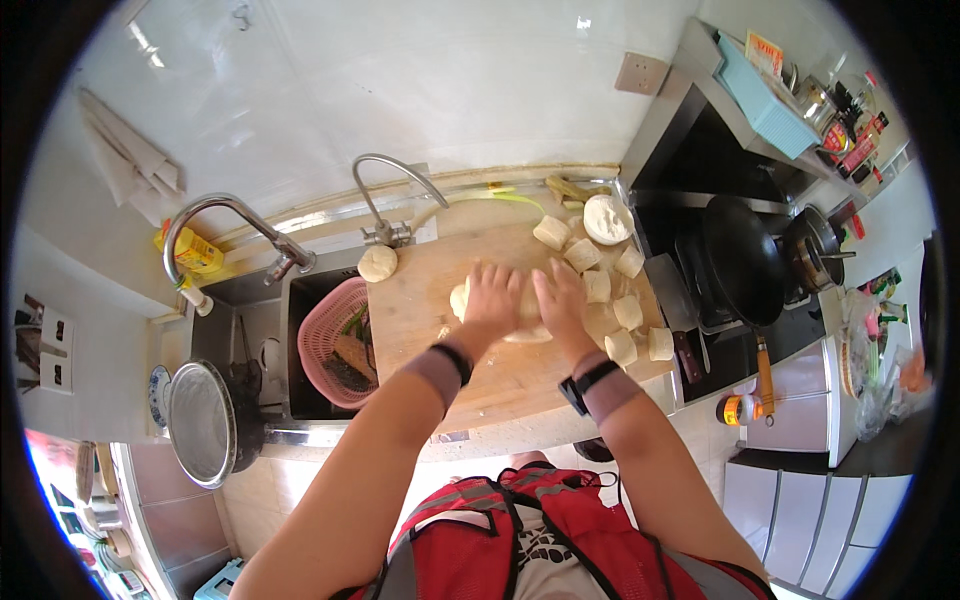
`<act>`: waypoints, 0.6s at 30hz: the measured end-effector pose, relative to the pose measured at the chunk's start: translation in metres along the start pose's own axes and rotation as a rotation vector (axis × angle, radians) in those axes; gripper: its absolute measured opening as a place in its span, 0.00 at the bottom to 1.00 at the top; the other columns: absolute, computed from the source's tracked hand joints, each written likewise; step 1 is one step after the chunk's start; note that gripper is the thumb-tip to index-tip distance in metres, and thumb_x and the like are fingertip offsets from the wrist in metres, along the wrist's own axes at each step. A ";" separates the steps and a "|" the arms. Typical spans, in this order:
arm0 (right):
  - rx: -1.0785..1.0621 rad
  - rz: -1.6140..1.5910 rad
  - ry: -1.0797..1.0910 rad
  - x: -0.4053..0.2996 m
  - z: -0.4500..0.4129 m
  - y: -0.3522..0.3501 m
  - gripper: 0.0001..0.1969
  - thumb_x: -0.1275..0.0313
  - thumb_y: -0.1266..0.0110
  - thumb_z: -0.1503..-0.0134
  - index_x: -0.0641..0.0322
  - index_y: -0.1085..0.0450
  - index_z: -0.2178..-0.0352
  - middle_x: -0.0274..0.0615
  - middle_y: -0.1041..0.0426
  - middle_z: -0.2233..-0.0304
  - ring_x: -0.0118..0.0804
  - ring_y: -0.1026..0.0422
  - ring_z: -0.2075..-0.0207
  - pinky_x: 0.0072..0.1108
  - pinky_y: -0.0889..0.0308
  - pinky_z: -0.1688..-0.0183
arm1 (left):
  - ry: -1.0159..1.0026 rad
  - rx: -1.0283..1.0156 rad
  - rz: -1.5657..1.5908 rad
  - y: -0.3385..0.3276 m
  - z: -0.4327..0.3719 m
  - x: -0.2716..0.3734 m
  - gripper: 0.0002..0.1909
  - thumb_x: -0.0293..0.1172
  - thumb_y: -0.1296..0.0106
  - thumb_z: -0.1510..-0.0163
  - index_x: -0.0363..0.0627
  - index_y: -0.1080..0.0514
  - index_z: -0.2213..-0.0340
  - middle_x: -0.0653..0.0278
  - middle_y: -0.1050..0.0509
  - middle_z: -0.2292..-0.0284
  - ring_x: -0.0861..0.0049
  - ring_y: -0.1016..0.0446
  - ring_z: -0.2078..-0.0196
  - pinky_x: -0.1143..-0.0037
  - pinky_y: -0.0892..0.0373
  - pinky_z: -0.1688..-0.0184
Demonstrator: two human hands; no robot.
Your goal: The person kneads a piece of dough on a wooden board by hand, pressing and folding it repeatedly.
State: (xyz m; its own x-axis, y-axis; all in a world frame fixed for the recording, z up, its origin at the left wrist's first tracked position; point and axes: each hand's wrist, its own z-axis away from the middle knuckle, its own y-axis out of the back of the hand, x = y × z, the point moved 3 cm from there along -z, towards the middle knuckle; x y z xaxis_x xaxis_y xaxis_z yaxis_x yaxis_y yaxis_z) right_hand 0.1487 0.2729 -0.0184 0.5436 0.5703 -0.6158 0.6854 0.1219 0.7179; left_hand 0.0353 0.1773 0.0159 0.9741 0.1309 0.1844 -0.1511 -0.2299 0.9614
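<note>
My left hand (492, 298) presses on a lump of pale dough (529, 306) in the middle of a wooden board (420, 322). Against the right side of this dough lies my right hand (559, 300), its fingers pointing away from me. Several cut dough pieces (628, 312) stand on the board to the right of my hands. A round piece of dough (377, 263) sits at the board's far left corner, and a white bowl of flour (607, 220) is at the far right. The palms hide part of the dough.
Left of the board, a sink holds a pink plastic basket (319, 337) with vegetables. A metal pot (201, 424) stands at the sink's near left. Two faucets rise behind. On the right are a cleaver (670, 292), a knife handle (685, 357) and a black wok (742, 259) on the stove.
</note>
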 end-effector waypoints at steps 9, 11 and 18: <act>0.007 -0.076 0.221 -0.064 0.115 0.050 0.21 0.65 0.37 0.51 0.67 0.30 0.58 0.55 0.29 0.59 0.56 0.32 0.55 0.41 0.36 0.52 | 0.075 0.264 0.120 0.034 0.136 0.004 0.46 0.51 0.30 0.70 0.60 0.33 0.46 0.62 0.32 0.52 0.57 0.36 0.47 0.52 0.41 0.43; 0.071 -0.119 0.310 -0.086 0.124 0.058 0.22 0.66 0.37 0.52 0.65 0.31 0.57 0.52 0.31 0.59 0.55 0.33 0.57 0.40 0.36 0.53 | 0.040 0.181 0.164 0.033 0.147 -0.005 0.43 0.46 0.30 0.69 0.57 0.31 0.47 0.64 0.31 0.52 0.58 0.36 0.47 0.54 0.39 0.45; -0.197 0.010 0.456 -0.141 0.155 0.054 0.28 0.59 0.41 0.47 0.60 0.34 0.47 0.54 0.37 0.44 0.57 0.40 0.42 0.48 0.46 0.40 | 0.176 0.399 0.036 0.061 0.228 -0.010 0.33 0.39 0.37 0.60 0.52 0.31 0.48 0.57 0.32 0.49 0.52 0.38 0.43 0.52 0.45 0.40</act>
State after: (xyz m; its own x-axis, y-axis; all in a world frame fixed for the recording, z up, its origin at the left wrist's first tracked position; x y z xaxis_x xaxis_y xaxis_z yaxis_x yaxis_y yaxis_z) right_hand 0.1846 0.0730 0.0570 0.2525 0.8639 -0.4358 0.5531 0.2407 0.7976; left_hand 0.0545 -0.0574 0.0261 0.9207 0.2700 0.2817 -0.0742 -0.5878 0.8056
